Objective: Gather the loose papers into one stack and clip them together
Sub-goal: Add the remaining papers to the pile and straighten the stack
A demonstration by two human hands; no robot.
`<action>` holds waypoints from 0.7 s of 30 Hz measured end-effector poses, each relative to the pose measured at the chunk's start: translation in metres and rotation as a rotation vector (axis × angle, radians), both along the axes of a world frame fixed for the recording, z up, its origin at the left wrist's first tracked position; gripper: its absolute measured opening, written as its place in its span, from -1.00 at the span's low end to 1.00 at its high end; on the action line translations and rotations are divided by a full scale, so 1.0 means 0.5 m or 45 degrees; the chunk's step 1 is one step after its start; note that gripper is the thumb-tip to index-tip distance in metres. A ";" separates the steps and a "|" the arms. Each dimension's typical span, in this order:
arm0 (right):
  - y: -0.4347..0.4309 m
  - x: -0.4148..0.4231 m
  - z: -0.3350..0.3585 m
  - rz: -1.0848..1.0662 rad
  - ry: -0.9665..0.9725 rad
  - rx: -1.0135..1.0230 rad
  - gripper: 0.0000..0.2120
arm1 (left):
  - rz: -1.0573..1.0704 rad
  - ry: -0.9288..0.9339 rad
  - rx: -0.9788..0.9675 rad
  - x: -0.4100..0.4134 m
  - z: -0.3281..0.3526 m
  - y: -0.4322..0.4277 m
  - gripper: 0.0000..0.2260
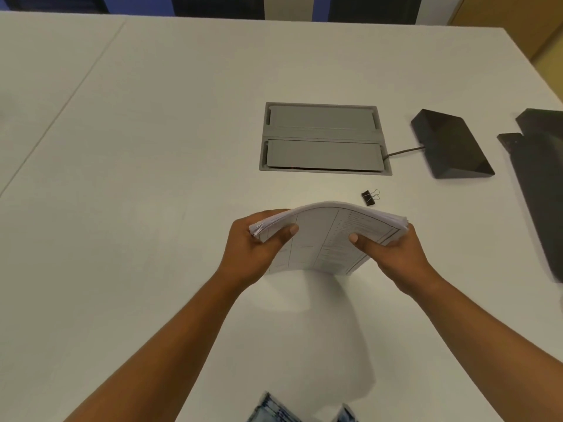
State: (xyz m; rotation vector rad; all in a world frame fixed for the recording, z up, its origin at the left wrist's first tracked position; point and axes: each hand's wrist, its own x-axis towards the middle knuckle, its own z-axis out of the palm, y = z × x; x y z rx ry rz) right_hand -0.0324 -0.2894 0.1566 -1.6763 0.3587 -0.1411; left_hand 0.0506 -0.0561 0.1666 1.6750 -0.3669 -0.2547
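both hands, left and right, grip opposite ends of paper stack, bowed above tabletop, likely to square edges; binder clip unused just beyond.

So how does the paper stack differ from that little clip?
The paper stack is white, broad and bowed, held up by the left hand and right hand. The clip is black, tiny and lies untouched on the table, just beyond the stack.
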 end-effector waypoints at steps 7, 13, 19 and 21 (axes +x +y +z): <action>0.020 0.004 -0.082 0.055 0.128 0.000 -0.61 | 0.020 0.257 0.068 0.011 -0.101 -0.007 -0.72; 0.032 0.009 -0.155 0.062 0.217 -0.073 -0.68 | 0.054 0.319 0.119 0.002 -0.175 -0.012 -0.78; 0.028 0.009 -0.172 -0.026 0.125 -0.184 -0.70 | 0.121 0.208 0.088 0.008 -0.188 -0.012 -0.72; 0.026 0.006 -0.182 0.009 0.152 -0.217 -0.65 | 0.106 0.225 0.104 0.004 -0.202 -0.015 -0.79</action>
